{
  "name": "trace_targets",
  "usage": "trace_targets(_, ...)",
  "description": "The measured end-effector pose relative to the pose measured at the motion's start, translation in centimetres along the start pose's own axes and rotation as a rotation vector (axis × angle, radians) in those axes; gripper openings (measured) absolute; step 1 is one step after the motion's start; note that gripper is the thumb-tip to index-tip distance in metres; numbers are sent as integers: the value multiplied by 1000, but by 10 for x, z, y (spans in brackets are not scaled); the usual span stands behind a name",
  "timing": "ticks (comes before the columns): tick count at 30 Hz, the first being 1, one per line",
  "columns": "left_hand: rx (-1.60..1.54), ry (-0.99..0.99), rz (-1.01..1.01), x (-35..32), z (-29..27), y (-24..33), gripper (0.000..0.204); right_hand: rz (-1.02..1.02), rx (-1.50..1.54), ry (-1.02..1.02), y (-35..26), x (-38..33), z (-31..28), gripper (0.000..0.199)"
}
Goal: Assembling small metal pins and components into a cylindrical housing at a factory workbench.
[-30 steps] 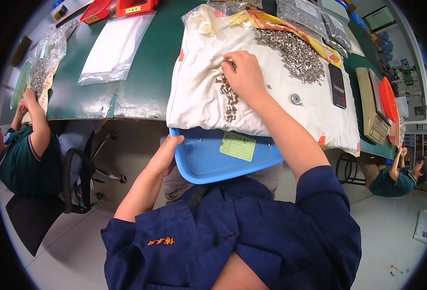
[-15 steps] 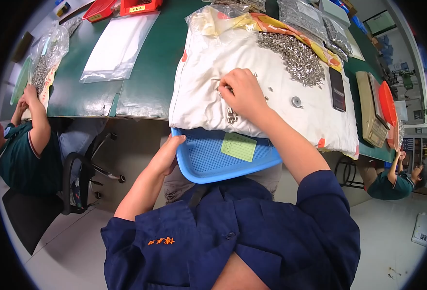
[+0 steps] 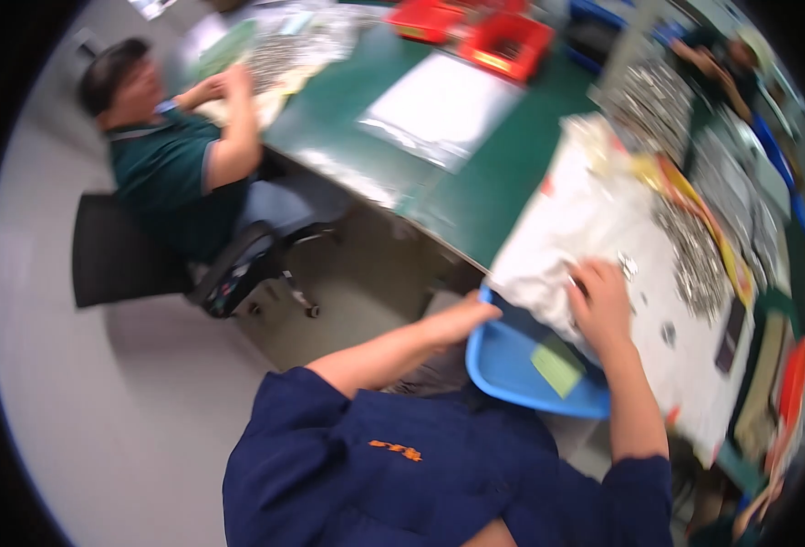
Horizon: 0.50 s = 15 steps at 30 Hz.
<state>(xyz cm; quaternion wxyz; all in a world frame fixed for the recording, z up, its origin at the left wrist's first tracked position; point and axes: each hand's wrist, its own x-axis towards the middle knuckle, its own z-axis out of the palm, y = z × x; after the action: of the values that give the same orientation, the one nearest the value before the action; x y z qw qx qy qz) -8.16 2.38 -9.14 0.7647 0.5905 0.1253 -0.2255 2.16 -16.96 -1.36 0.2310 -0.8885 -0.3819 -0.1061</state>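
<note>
My left hand [image 3: 462, 321] grips the left rim of a blue plastic basket [image 3: 503, 378], thumb over the edge. A green paper slip [image 3: 557, 368] lies in the basket, which sits at my lap under the edge of a white cloth pad [image 3: 548, 246]. My right hand [image 3: 603, 301] rests on the cloth with curled fingers; what they hold, if anything, is hidden. Several small silvery metal pieces [image 3: 628, 265] lie just beyond it. Farther right is a heap of such pieces [image 3: 694, 260], smeared by motion, and a small round metal part [image 3: 668, 334].
A dark phone [image 3: 731, 337] lies at the cloth's right side. On the green table [image 3: 329, 137] are a clear bag with white sheets [image 3: 443, 105] and red bins [image 3: 507, 46]. A co-worker [image 3: 170, 155] sits at left, handling metal parts; another person [image 3: 721, 68] is at far right.
The view has swung to the left and is blurred, so the table and basket appear farther right and tilted. My left hand stays on the basket rim, my right on the cloth.
</note>
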Motion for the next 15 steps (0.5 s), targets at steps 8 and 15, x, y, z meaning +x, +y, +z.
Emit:
trace_targets(8,-89,-36,-189,-10,-7,-4,63,187,100,138,62,-2,-12,28)
trace_targets(15,-72,-22,-164,-6,-6,-14,63,163,39,26,33,-21,-4,29)
